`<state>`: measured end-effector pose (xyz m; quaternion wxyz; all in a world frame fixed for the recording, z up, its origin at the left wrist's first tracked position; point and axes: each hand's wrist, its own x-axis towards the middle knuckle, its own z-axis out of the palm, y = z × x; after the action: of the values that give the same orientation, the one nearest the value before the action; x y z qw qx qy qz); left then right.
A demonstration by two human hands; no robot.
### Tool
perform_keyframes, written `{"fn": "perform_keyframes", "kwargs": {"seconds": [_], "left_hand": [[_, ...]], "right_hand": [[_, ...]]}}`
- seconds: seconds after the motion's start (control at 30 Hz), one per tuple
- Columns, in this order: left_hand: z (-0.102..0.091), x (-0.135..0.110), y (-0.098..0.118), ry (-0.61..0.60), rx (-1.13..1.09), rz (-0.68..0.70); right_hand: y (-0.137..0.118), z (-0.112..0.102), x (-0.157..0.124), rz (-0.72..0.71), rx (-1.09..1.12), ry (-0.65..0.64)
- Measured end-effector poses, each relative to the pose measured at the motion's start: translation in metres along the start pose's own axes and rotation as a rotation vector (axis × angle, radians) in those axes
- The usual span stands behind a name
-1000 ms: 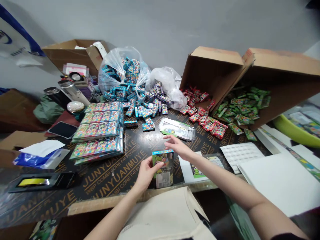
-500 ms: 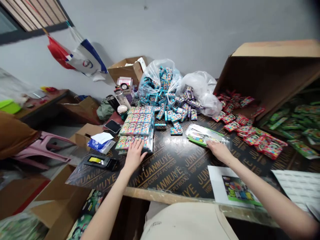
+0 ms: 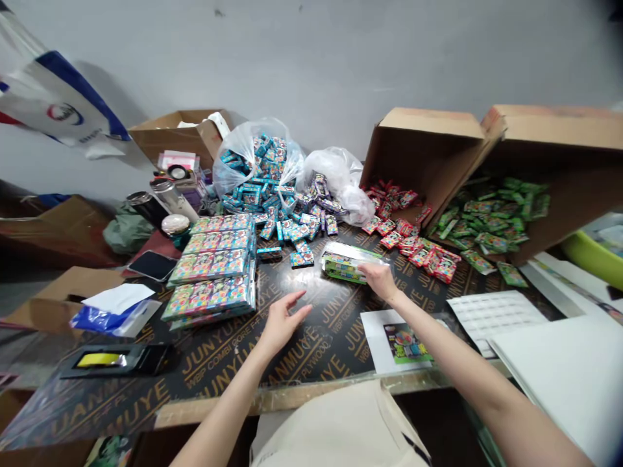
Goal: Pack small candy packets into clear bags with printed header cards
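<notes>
Right hand (image 3: 381,280) pinching glossy flat green packets (image 3: 346,264) at 12 o'clock. Left hand (image 3: 282,320) empty, fingers spread, above dark printed plywood tabletop (image 3: 311,324); shrink-wrapped colourful packs (image 3: 211,266) at 10 o'clock.

Right fingertips (image 3: 374,272) hidden behind clear sleeves (image 3: 348,263)

left hand (image 3: 282,319): I held it flat, fingers together and extended, palm down, empty | right hand (image 3: 380,280): I had it reached further forward, fingers curled downward in a grasp | both forearms bare, angled inward from below
</notes>
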<state>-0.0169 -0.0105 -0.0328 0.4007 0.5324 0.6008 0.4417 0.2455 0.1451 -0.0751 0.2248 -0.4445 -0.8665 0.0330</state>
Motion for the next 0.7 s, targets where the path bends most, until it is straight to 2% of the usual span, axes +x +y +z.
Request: {"fn": "perform_keyframes", "kwargs": {"seconds": [0.1, 0.17, 0.27, 0.37, 0.43, 0.57, 0.63, 0.7], "left_hand": [[0.020, 0.003, 0.005, -0.049, -0.318, -0.132], [0.033, 0.006, 0.009, 0.010, -0.552, -0.184], [0.046, 0.011, 0.013, 0.111, -0.828, -0.209], [0.043, 0.009, 0.016, 0.103, -0.971, -0.253], [0.035, 0.002, 0.019, 0.032, -0.994, -0.277], [0.021, -0.022, 0.021, -0.206, -0.912, -0.373], [0.021, -0.029, 0.016, -0.264, -0.839, -0.401], [0.024, -0.031, 0.009, -0.267, -0.785, -0.389]], "right_hand": [[-0.023, -0.010, -0.003, -0.040, 0.012, 0.047], [-0.057, -0.013, -0.014, -0.104, 0.080, 0.078], [-0.122, -0.017, -0.036, -0.225, 0.368, 0.124], [-0.167, -0.028, -0.047, -0.263, 0.647, 0.017], [-0.173, -0.039, -0.041, -0.196, 0.754, 0.016], [-0.151, -0.056, -0.012, -0.015, 0.805, 0.161], [-0.140, -0.060, 0.000, -0.014, 0.814, 0.159], [-0.134, -0.061, 0.007, -0.049, 0.800, 0.104]]}}
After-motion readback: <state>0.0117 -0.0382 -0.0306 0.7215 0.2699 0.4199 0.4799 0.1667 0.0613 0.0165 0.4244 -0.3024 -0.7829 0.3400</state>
